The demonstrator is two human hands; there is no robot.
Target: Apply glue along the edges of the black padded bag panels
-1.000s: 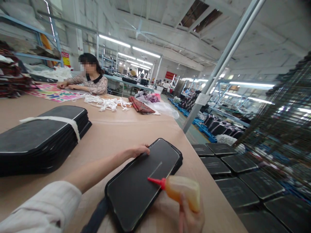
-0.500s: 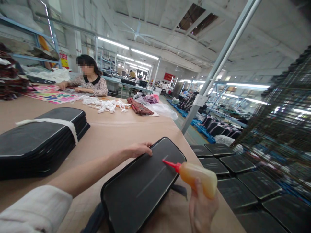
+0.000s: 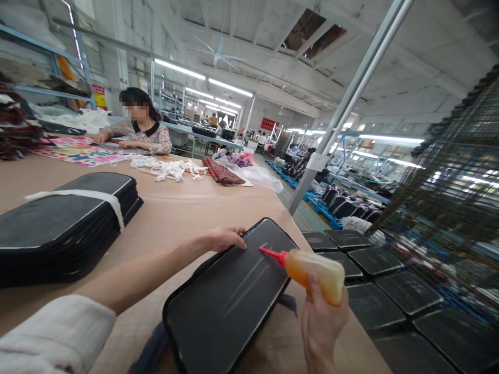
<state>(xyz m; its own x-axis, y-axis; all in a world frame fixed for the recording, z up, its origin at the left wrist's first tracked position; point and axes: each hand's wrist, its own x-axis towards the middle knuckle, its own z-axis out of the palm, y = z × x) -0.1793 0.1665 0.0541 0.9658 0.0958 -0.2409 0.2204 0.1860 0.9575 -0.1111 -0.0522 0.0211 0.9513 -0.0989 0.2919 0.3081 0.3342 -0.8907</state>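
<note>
A black rectangular panel [image 3: 222,322] with rounded corners and a raised rim lies tilted over the table's near edge. My left hand [image 3: 228,239] grips its far left rim, thumb on the face and fingers behind. In my right hand [image 3: 323,317] is a squeeze glue bottle [image 3: 315,270] with amber liquid and a red pointed nozzle. The nozzle tip sits at or just over the panel's upper part; contact I cannot make out. Pale shiny streaks run along the panel's face below the tip.
To the left stands a stack of black panels [image 3: 58,223] tied with a white strip. More black panels [image 3: 405,291] lie in rows at the right, beside a wire rack [image 3: 448,140]. Across the table a person [image 3: 144,124] sits near white scraps [image 3: 167,166] and a patterned red cloth [image 3: 222,171].
The bottle has moved slightly up and left with my right hand. A second pale streak now shows beside the first, and a short mark near the nozzle. My left hand keeps its hold.
</note>
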